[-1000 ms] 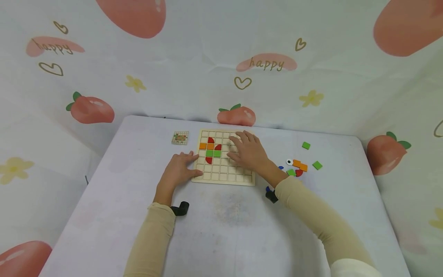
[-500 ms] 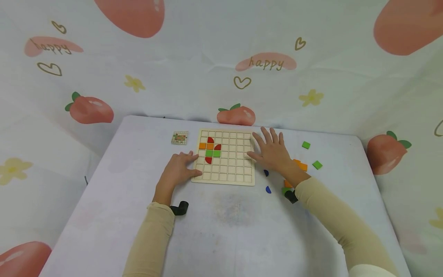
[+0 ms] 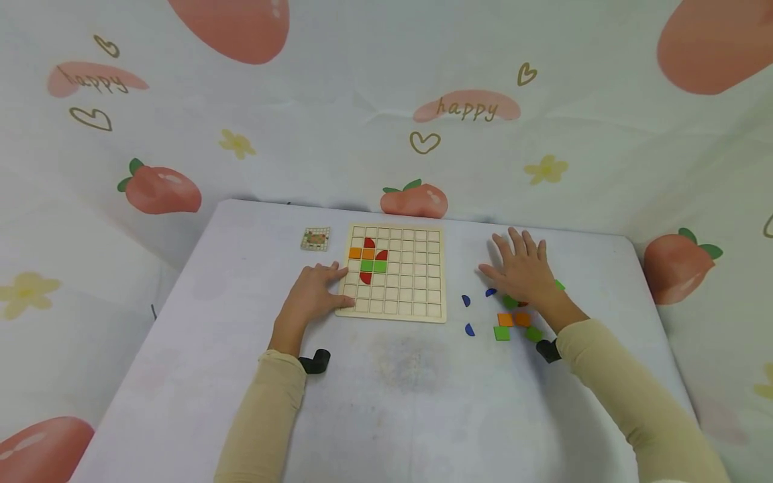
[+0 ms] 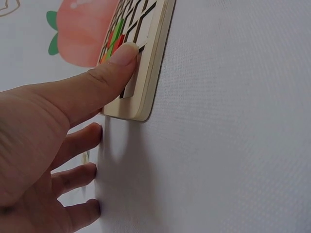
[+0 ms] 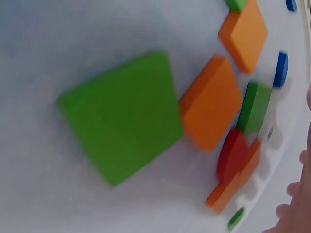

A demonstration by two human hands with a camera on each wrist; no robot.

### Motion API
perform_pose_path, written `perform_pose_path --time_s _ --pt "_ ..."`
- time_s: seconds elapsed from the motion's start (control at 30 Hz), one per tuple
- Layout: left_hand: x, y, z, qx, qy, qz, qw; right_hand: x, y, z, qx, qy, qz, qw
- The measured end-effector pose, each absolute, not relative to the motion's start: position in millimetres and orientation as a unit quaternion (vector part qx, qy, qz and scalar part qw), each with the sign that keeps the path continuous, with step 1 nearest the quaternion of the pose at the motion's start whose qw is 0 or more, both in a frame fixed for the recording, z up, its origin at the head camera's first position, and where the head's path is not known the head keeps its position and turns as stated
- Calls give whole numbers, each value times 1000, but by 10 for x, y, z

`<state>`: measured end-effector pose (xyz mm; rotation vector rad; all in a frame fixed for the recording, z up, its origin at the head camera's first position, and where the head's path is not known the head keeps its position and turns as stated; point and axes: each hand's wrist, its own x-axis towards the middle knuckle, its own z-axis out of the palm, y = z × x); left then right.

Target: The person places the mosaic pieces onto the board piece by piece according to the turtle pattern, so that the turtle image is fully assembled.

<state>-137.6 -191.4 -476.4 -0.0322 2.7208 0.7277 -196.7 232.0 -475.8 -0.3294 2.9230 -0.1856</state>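
My left hand (image 3: 310,297) steadies a light wooden grid board (image 3: 410,275) at its left edge. In the left wrist view the left thumb (image 4: 109,73) rests flat on the board's corner, while the other fingers spread beside it near the table. Orange, red and green pieces sit in cells on the board's left half, with a green square tile (image 3: 379,267) among them. Over the loose pieces on the right, my right hand (image 3: 522,272) hovers with fingers spread, holding nothing. Beneath it lie an orange tile (image 3: 504,320), a green tile (image 5: 126,116) and a red quarter-round piece (image 5: 233,156).
A small printed pattern card (image 3: 316,239) lies left of the board. Blue half-round pieces (image 3: 470,329) are scattered between the board and the loose tiles. A patterned cloth backdrop (image 3: 338,87) rises behind the white table (image 3: 386,416).
My right hand has moved from above the board to the right, over the loose pieces. The left hand has stayed at the board's edge, and the pieces on the board look the same.
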Motion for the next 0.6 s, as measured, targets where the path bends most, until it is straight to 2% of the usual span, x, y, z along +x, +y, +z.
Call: perform_pose_path --time_s 0.23,0.6 --pt "-1391 -1923 -4794 -10 954 253 162 -1970 2632 -4769 -73 984 -118 116" --pt "-1382 -1923 -4798 -11 953 255 163 -2041 3063 -4852 8 978 -181 106"
